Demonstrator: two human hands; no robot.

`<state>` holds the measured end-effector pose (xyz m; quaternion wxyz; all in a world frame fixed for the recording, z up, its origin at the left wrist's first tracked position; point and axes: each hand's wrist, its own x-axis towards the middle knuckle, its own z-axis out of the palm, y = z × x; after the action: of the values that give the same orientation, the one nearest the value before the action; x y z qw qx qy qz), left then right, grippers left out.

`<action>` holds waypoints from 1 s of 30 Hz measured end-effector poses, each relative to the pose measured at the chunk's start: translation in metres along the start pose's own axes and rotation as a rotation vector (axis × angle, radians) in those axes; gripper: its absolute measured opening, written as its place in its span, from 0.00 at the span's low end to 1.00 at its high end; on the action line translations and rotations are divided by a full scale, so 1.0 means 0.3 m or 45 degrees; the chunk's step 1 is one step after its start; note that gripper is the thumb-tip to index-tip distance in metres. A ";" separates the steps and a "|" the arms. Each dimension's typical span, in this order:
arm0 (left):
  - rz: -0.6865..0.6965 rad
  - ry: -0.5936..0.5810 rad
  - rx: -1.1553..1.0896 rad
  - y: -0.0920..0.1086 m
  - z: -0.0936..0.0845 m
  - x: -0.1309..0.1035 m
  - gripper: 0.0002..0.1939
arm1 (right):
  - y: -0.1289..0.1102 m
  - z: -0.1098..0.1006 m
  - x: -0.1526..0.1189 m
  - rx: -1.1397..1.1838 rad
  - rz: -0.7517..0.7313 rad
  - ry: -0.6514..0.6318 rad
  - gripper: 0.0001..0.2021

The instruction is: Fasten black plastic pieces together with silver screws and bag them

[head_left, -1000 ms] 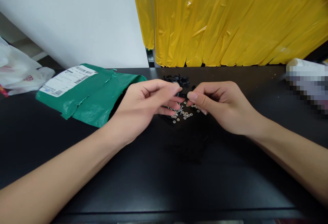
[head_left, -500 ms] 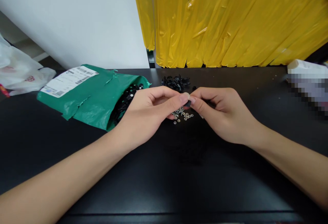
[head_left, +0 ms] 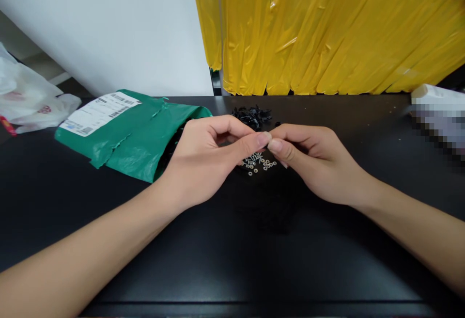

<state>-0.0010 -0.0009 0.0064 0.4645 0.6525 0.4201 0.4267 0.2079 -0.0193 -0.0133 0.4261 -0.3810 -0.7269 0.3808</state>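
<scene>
My left hand (head_left: pixel 214 160) and my right hand (head_left: pixel 316 165) meet above the middle of the black table, thumbs and index fingers pinched tip to tip. Between them is a small black part, now almost wholly covered by the fingertips. Below the hands lie small silver screws (head_left: pixel 255 158) and several ring-shaped washers or nuts (head_left: pixel 268 165). Just beyond the fingers sits a heap of small black plastic pieces (head_left: pixel 254 116). Behind my left wrist, a green plastic mailing bag (head_left: pixel 123 136) lies with its torn mouth towards the hands and dark pieces inside.
A white plastic bag (head_left: pixel 32 95) with something red beside it is at the far left. At the right edge lies a pale, partly blurred-out object (head_left: pixel 436 97). Yellow plastic sheeting (head_left: pixel 319 32) and a white panel (head_left: pixel 127 27) stand behind the black table (head_left: pixel 261 260).
The small black part showed between the thumbs before and is now hidden by them. The fingertips have shifted slightly around it. The whole view has moved a little.
</scene>
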 end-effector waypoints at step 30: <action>-0.139 0.110 -0.189 -0.025 0.005 0.012 0.13 | 0.060 -0.075 0.019 -0.878 0.207 -0.227 0.10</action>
<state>0.0002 0.0037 -0.0004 0.5156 0.5732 0.4420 0.4585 0.2307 -0.0017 -0.0195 0.1761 -0.5241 -0.8141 0.1776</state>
